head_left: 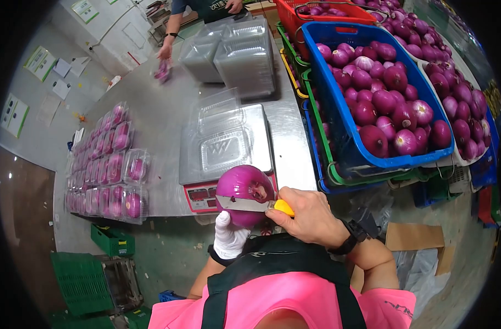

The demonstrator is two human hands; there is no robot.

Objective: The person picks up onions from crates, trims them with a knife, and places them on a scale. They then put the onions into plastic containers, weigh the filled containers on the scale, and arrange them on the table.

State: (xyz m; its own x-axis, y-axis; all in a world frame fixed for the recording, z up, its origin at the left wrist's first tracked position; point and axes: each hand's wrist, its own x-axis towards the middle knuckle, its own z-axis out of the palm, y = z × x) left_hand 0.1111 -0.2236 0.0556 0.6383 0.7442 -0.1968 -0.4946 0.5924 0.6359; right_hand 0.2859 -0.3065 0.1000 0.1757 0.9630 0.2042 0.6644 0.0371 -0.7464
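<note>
**Q:** What do the two hands hold on your feed?

**A:** I see one red onion (pixel 245 192) at chest height, just in front of the scale (pixel 204 196) at the near edge of the steel table (pixel 168 109). The left hand (pixel 229 237), in a white glove, cups it from below with the fingers closed around its base. I judge this keeps it steady and keeps the fingers under the blade. The right hand (pixel 308 216), bare with a dark watch at the wrist, is clenched on the yellow handle of one knife (pixel 250 204). Its blade lies flat across the onion's near side, seemingly to trim it.

**Q:** And around them? Give me numbers.

**A:** There is one scale, with one open clear tray (pixel 226 145) on its platform, likely waiting to be weighed once filled. To the right, within reach, one blue crate (pixel 338 131) is heaped with loose onions, too many for me to count. There is one red basket (pixel 294 16) behind it and a further crate beside it. To the left, packed trays (pixel 110 164) lie in several rows along the table edge, and I cannot count them exactly. At the far end stand two stacks of empty trays (pixel 245 55). A co-worker's hand (pixel 164 52) rests on a pack there.
</note>
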